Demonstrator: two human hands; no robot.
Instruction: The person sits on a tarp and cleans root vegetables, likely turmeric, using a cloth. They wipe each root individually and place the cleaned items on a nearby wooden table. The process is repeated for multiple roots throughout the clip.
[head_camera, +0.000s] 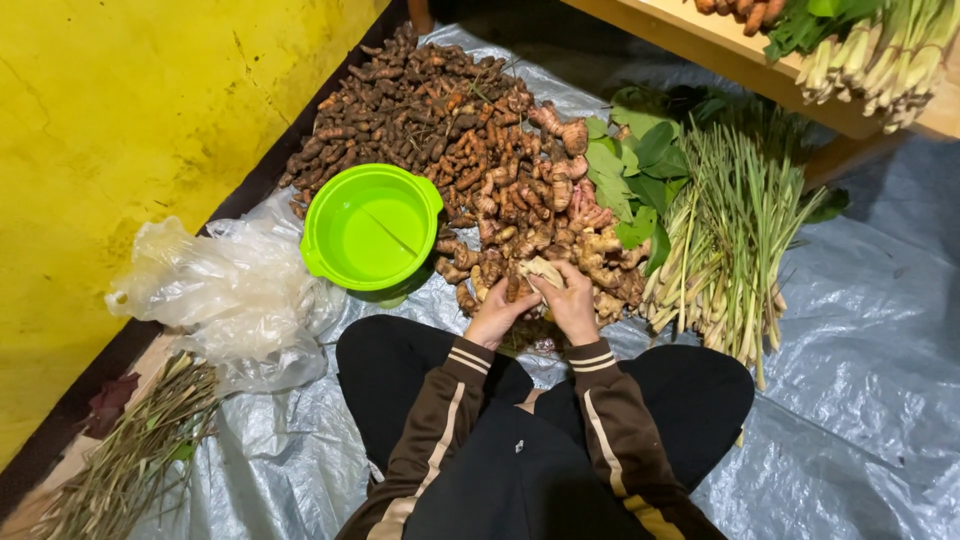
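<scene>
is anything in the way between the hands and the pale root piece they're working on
Nothing visible. Both the left hand and right hand already grip the pale, knobbly root piece, above the brown root pile.

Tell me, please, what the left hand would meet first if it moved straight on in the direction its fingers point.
The left hand points up and slightly right, into the pile of roots. It would probably meet those roots first, since its fingers already touch them beside the pale piece that both hands hold.
</scene>
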